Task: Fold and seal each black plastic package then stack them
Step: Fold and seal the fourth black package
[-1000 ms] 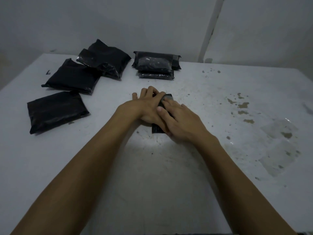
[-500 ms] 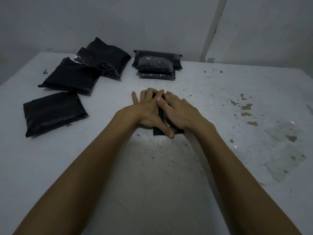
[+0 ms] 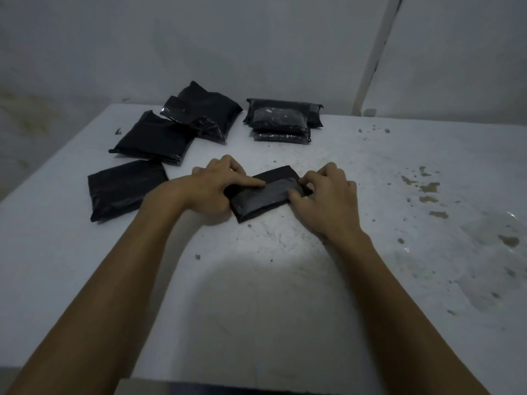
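A small folded black plastic package (image 3: 263, 195) lies on the white table (image 3: 256, 295) in front of me. My left hand (image 3: 211, 186) grips its left end, the index finger stretched along the folded flap. My right hand (image 3: 325, 195) pinches its right end with curled fingers. Behind it, at the back centre, a stack of folded black packages (image 3: 281, 121) stands. Three larger black packages lie to the left: one nearest (image 3: 125, 188), one behind it (image 3: 154, 138), one at the back (image 3: 205, 112).
The table's left edge runs close beside the nearest large package. Brown stains (image 3: 425, 186) and a wet-looking patch (image 3: 490, 252) mark the table's right side. A grey wall with a white vertical strip (image 3: 376, 52) stands behind the table.
My hands lay overlapped flat on top of the package; they have now spread to its two ends and grip it. The package has turned crosswise and shows between them.
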